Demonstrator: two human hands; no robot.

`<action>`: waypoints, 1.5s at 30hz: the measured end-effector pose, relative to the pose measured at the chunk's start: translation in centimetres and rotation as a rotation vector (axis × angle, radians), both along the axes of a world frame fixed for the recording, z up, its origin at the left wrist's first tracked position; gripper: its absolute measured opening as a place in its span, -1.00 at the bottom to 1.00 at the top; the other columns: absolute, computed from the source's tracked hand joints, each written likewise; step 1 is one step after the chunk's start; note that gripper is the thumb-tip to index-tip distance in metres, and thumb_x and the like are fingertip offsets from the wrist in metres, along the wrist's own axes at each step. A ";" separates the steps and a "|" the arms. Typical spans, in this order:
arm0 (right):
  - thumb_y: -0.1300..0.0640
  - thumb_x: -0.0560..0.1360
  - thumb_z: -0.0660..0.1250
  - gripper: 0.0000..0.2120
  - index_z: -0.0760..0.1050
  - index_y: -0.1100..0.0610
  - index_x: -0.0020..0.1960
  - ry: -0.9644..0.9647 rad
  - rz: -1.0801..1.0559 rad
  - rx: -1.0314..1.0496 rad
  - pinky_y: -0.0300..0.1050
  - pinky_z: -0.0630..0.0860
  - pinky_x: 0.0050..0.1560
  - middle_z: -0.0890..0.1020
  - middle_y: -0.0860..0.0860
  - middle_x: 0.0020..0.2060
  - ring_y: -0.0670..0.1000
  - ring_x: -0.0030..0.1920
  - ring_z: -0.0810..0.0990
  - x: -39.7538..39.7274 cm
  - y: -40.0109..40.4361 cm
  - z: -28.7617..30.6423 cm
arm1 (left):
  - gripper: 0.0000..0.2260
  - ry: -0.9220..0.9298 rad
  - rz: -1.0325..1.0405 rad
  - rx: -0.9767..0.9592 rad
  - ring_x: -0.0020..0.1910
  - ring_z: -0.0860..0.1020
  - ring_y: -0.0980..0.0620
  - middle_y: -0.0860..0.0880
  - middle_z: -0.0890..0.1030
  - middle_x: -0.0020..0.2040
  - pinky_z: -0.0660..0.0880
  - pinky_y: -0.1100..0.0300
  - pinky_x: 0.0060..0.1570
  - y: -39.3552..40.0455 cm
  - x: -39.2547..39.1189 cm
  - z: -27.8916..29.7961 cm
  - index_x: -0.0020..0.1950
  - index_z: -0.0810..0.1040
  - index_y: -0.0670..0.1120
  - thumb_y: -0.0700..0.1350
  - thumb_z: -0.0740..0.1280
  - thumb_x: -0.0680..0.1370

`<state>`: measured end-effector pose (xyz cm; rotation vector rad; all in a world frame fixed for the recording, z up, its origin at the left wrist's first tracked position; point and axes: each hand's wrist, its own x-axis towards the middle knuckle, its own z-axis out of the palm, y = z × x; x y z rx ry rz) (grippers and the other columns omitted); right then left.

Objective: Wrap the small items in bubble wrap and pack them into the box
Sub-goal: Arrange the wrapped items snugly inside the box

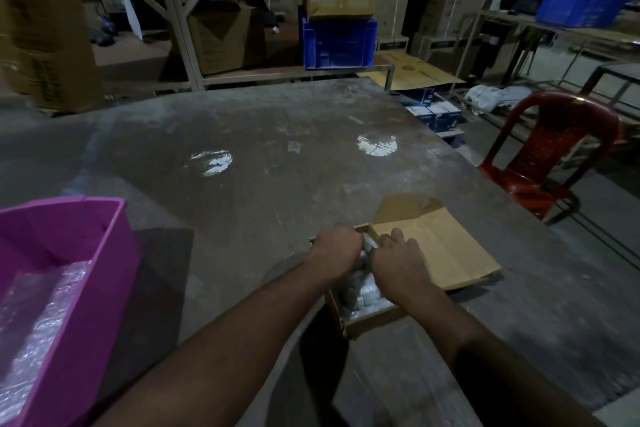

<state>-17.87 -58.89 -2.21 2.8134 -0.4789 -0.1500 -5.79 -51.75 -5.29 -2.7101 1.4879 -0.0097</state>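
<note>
both hands [337, 243] [398, 255] over box [367, 321], fingers hidden, grip on wrapped bundle [363, 288] unclear

This looks like a dim warehouse or packing room: stacked cardboard cartons [398, 3] fill metal racking [180, 28] beyond the tabletop's far edge, with blue plastic crates [337, 43] and a red plastic chair [550, 156] off its right edge.

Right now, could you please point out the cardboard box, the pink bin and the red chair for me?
cardboard box [450, 250]: head view, on its open lid flap.
pink bin [114, 274]: head view, on its right outer wall.
red chair [554, 139]: head view, on its backrest.
</note>
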 end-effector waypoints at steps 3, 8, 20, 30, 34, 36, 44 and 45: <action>0.11 0.56 0.30 -0.69 0.47 0.06 0.30 0.025 -0.028 0.023 0.06 0.34 0.19 0.49 0.11 0.28 0.18 0.34 0.31 0.4 0.1 0.3 | -0.75 -0.005 0.013 0.026 0.05 0.63 -0.05 -0.04 0.67 0.10 0.52 0.08 -0.09 -0.1 -0.1 0.1 0.21 0.65 0.05 0.07 0.41 0.56; 0.11 0.58 0.25 -0.73 0.51 0.02 0.27 -0.003 -0.067 0.031 0.06 0.33 0.18 0.49 0.09 0.26 0.17 0.33 0.32 0.6 -0.3 -0.1 | -0.77 -0.042 0.007 0.058 0.07 0.63 -0.06 -0.05 0.68 0.12 0.54 0.09 -0.04 0.0 -0.2 0.1 0.20 0.66 0.01 0.00 0.40 0.57; 0.15 0.59 0.21 -0.61 0.52 -0.09 0.37 -0.043 -0.102 0.273 -0.01 0.39 0.16 0.52 0.06 0.21 0.15 0.29 0.36 0.5 -1.7 1.3 | -0.71 0.126 0.025 -0.013 0.18 0.60 -0.12 -0.11 0.64 0.21 0.54 0.05 0.05 0.6 -0.2 1.1 0.28 0.62 -0.01 -0.01 0.40 0.58; 0.09 0.62 0.18 -0.65 0.48 -0.11 0.36 -0.060 -0.009 0.054 0.02 0.31 0.06 0.47 0.06 0.18 0.16 0.26 0.35 -0.7 -0.9 0.2 | -0.70 0.203 0.005 -0.034 0.19 0.61 -0.12 -0.07 0.66 0.21 0.54 0.06 0.08 0.9 -0.1 1.1 0.31 0.62 0.11 0.02 0.38 0.57; 0.06 0.60 0.23 -0.70 0.51 -0.03 0.31 -0.050 -0.033 0.030 0.04 0.33 0.10 0.50 0.08 0.19 0.17 0.27 0.36 -0.5 -0.7 -0.1 | -0.69 0.192 0.012 -0.017 0.18 0.61 -0.12 -0.07 0.66 0.21 0.54 0.06 0.07 0.8 0.0 1.1 0.30 0.62 0.09 0.02 0.38 0.56; 0.07 0.61 0.21 -0.71 0.51 -0.02 0.31 -0.034 -0.053 0.041 0.04 0.34 0.15 0.49 0.07 0.21 0.16 0.29 0.34 -0.2 -0.7 -0.1 | -0.71 0.196 0.021 -0.012 0.18 0.61 -0.12 -0.06 0.66 0.20 0.54 0.06 0.06 0.8 0.0 1.0 0.29 0.62 0.08 0.00 0.39 0.56; 0.19 0.58 0.21 -0.63 0.53 -0.04 0.33 -0.027 -0.156 0.324 0.05 0.39 0.21 0.48 0.10 0.20 0.18 0.30 0.34 1.4 -2.5 0.0 | -0.72 0.194 0.050 -0.004 0.15 0.62 -0.11 -0.08 0.66 0.19 0.52 0.08 0.01 0.9 -0.2 1.4 0.26 0.63 0.02 0.06 0.39 0.58; 0.23 0.57 0.20 -0.60 0.55 -0.08 0.33 -0.043 -0.168 0.377 0.05 0.41 0.21 0.48 0.10 0.18 0.18 0.28 0.35 1.3 -2.8 -0.1 | -0.71 0.197 0.045 -0.014 0.14 0.62 -0.11 -0.07 0.66 0.19 0.52 0.08 0.00 1.0 -0.2 1.5 0.26 0.62 0.02 0.08 0.38 0.58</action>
